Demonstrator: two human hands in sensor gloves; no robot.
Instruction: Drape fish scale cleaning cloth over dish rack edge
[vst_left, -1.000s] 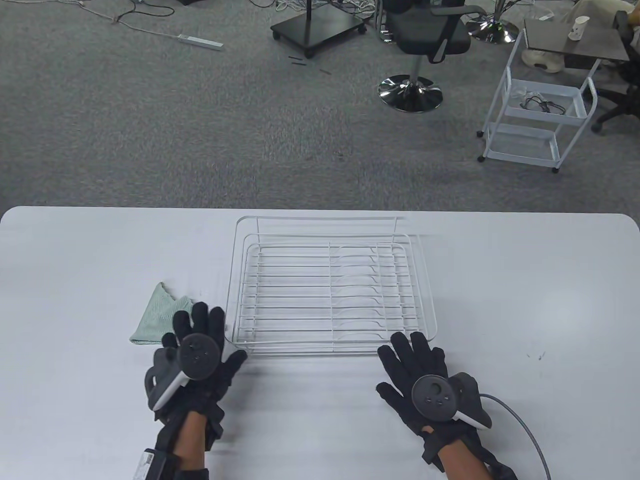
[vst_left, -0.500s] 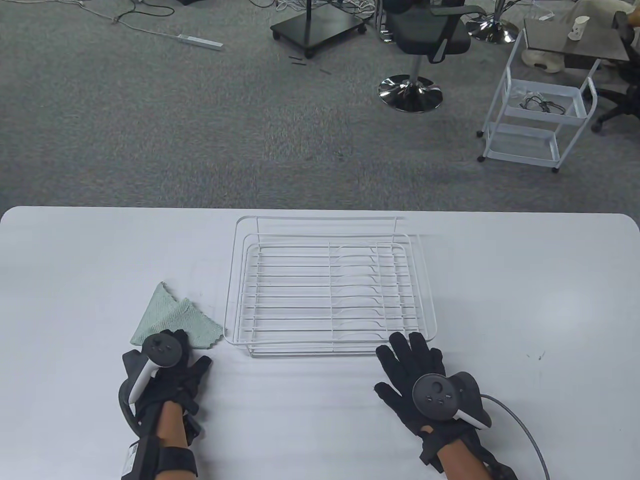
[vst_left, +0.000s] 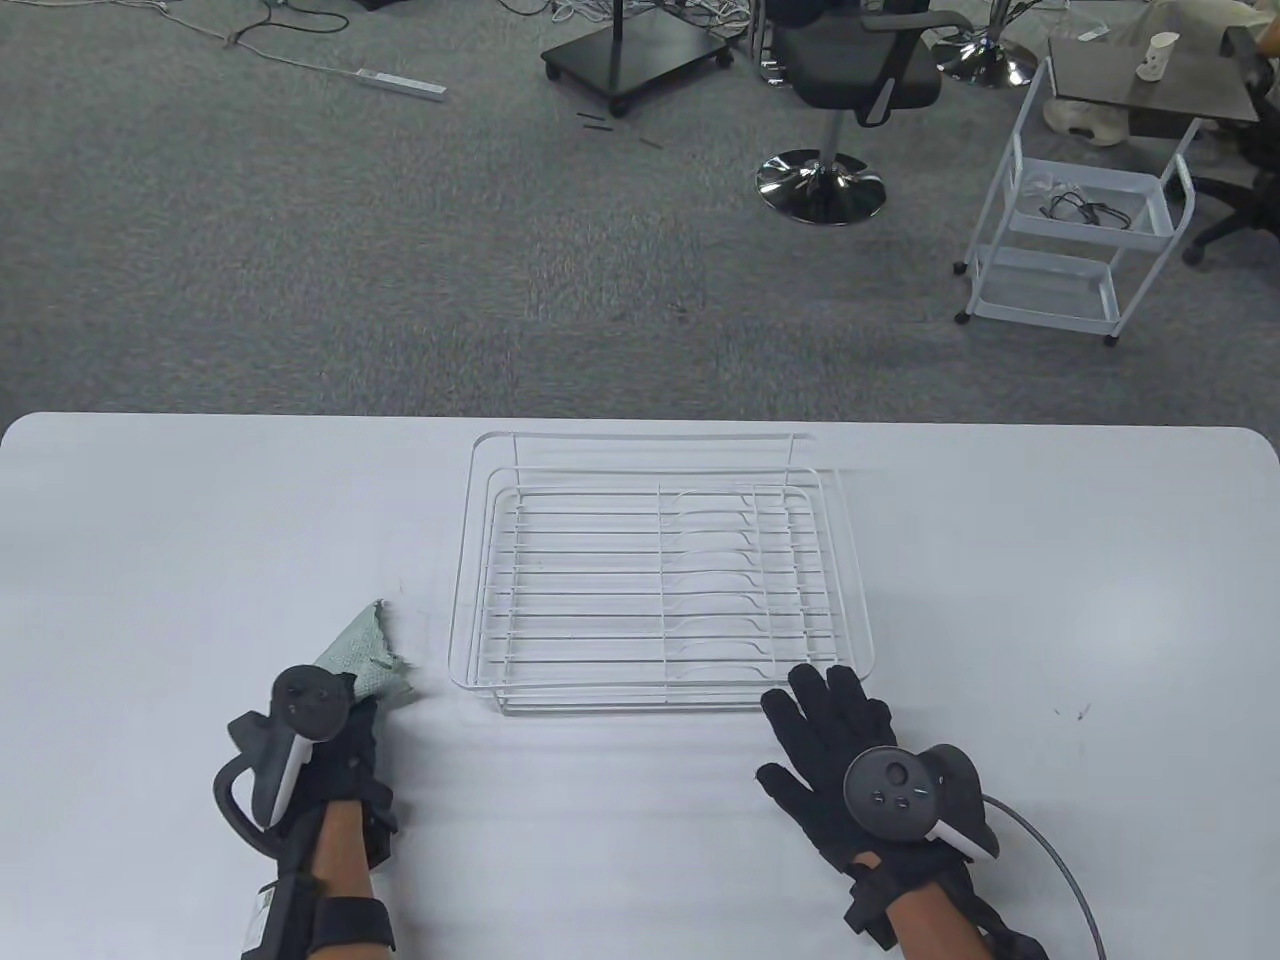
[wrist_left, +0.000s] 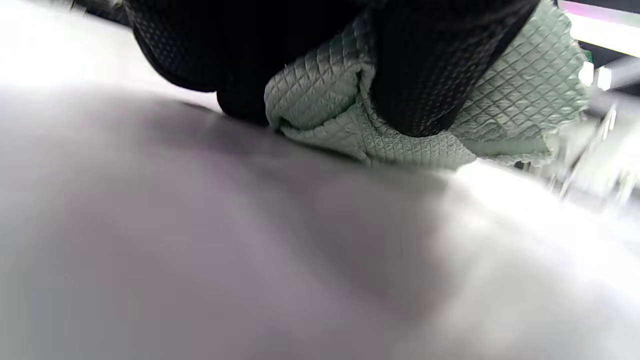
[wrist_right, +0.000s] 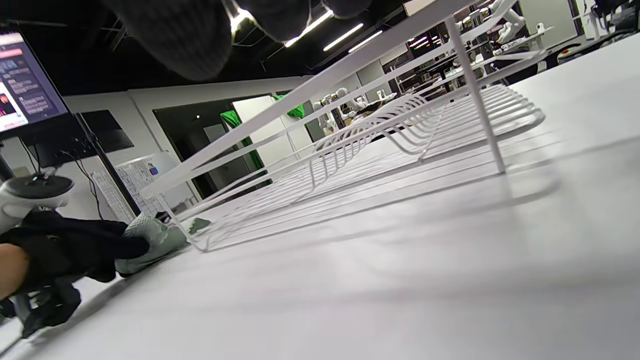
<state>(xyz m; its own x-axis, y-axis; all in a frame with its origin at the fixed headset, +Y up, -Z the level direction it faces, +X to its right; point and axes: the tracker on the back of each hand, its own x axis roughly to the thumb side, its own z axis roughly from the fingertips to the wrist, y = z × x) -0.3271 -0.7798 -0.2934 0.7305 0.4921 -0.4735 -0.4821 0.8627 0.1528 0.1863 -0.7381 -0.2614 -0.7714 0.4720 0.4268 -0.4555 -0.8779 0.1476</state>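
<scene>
Nearest the table's front edge: right hand (vst_left: 850, 745), black sensor glove, tracker on its back, lay palm-down with fingers spread and holding nothing; fingertips sat just before the front right corner of the dish rack, contact with the wire not determinable. Cable ran from the wrist off the bottom edge.

Front left: left hand (vst_left: 335, 740), same glove and tracker, clenched on the fish scale cleaning cloth (vst_left: 365, 655). Left wrist view showed gloved fingers (wrist_left: 425, 75) pinching a bunched fold of the cloth (wrist_left: 320, 90), pale green, diamond-quilted, its lower part resting on the white table (vst_left: 150, 560). One corner stood up beyond the hand; cloth lay just left of the rack's front left corner, apart from it, not on the rack.

Centre of table: dish rack (vst_left: 655, 575), white wire, rectangular, raised rim, plate slots on its right half.

Beyond the table, on grey carpet: black swivel chair (vst_left: 850, 70) with chrome base; white two-tier trolley (vst_left: 1085, 230) holding a dark cable; black wheeled stand base (vst_left: 630, 55).
</scene>
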